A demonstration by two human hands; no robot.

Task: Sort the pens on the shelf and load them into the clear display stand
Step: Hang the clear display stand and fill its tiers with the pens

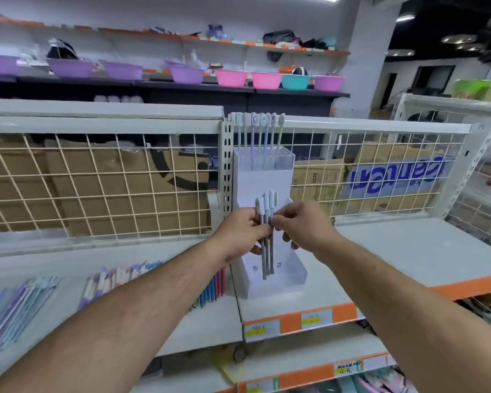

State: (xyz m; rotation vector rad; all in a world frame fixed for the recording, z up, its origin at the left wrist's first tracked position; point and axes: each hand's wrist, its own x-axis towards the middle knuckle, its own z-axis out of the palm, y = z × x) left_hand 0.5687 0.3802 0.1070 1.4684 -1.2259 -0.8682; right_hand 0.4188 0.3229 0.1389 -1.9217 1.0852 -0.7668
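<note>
Nearest, along the front edge of the white shelf [408, 251], runs an orange price strip [291, 320] with yellow labels. On the left part of the shelf lie loose pens in three flat groups: pastel ones [20, 304] at the far left, a mixed white and purple group [116, 279] in the middle, and blue and pink ones [213, 287] just beside the left wall of the clear display stand [278, 285].

Both forearms reach in from the near edge and meet in front of the stand. The left hand [238, 234] has its fingers curled round a bunch of pens [267, 251], three of them held upright with their pale caps on top. The right hand [301, 225] touches the same bunch from the right, thumb and fingertips pinching a barrel just under the caps. The pens' lower ends hang in front of the stand's low front tray; whether they touch it cannot be told.

Behind the hands the stand rises to a higher clear pocket, where standing pens [260, 137] with pale purple and white caps lean side by side. The stand's back is against the wire grid [97, 188], beside a slotted upright. Behind the grid are cardboard boxes [111, 171]. Farthest, a wall shelf carries purple, pink and teal basins [233, 78].
</note>
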